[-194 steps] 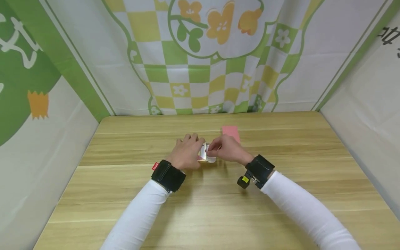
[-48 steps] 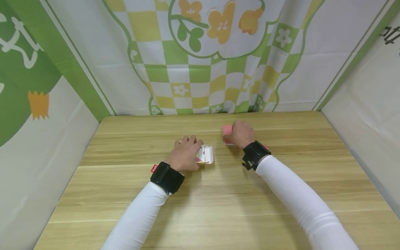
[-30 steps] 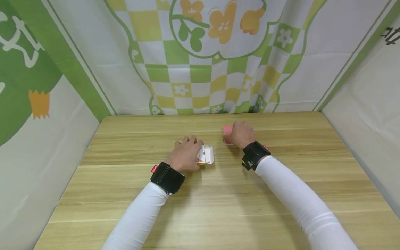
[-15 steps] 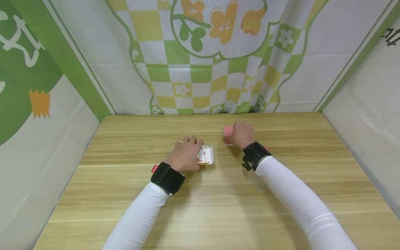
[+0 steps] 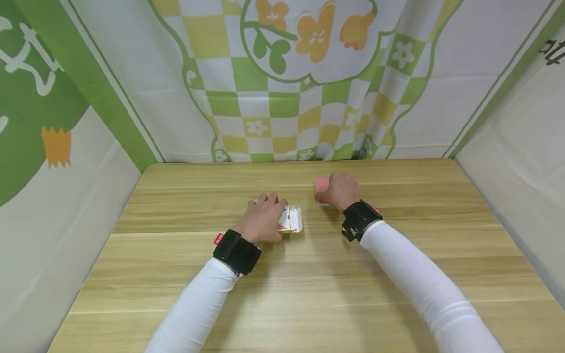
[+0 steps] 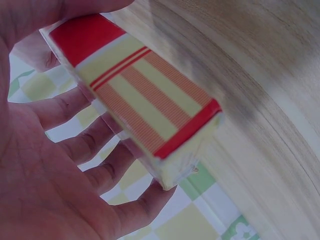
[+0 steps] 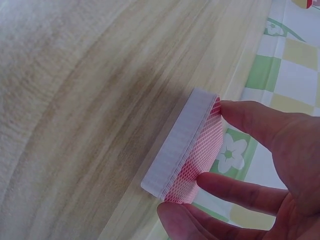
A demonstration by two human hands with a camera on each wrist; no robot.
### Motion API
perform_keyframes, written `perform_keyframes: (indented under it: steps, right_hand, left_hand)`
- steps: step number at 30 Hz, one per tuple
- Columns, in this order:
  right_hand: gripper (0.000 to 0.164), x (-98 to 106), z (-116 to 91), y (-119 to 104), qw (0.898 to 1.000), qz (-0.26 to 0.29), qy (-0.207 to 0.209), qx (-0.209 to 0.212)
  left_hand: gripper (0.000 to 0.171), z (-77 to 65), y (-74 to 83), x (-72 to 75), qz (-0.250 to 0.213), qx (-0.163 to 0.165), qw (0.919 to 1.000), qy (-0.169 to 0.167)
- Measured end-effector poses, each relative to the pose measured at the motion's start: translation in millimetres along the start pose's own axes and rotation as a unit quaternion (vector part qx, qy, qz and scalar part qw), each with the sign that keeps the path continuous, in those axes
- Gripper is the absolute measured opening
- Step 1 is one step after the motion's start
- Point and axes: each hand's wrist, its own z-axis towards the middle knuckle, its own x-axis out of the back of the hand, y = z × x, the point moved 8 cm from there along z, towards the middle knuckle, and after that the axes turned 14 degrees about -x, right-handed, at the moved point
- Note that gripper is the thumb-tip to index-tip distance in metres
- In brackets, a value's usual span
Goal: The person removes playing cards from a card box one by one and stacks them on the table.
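Observation:
My left hand holds a small card box on the table, its white end flap open toward the right. In the left wrist view the box shows red, cream and striped panels, with the thumb along one edge and the fingers against the other side. Farther back and to the right, my right hand grips a deck of playing cards with pinkish-red backs. The right wrist view has the deck squared up, white edges showing, its ends between thumb and fingers. The hand covers the deck's right part in the head view.
Both things are on a light wooden table. A checked green, yellow and white curtain hangs at its back edge, with printed cloth walls on either side. Black straps with wrist cameras are on both wrists.
Earlier the right hand was at the box's open end; it has since moved right and back to grip the deck. The left hand has stayed on the box. Lately both hands are still.

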Motion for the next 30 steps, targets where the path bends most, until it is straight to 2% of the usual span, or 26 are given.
perform_keyframes:
  steps: [8,19,30]
  right_hand:
    - [0.056,-1.5,0.2,-1.0,1.000,-0.006,-0.001,0.000]
    - [0.050,-2.3,0.8,0.1,1.000,-0.007,0.003,-0.006]
    - [0.051,-1.7,0.1,-0.6,1.000,-0.010,0.014,0.002]
  left_hand:
    - [0.075,0.3,-0.5,-0.9,0.001,0.001,1.0000,0.001]
    - [0.076,-0.2,-0.7,-1.3,-0.001,0.003,1.0000,-0.001]
    - [0.076,0.0,-0.1,-1.7,-0.003,0.005,1.0000,-0.004]
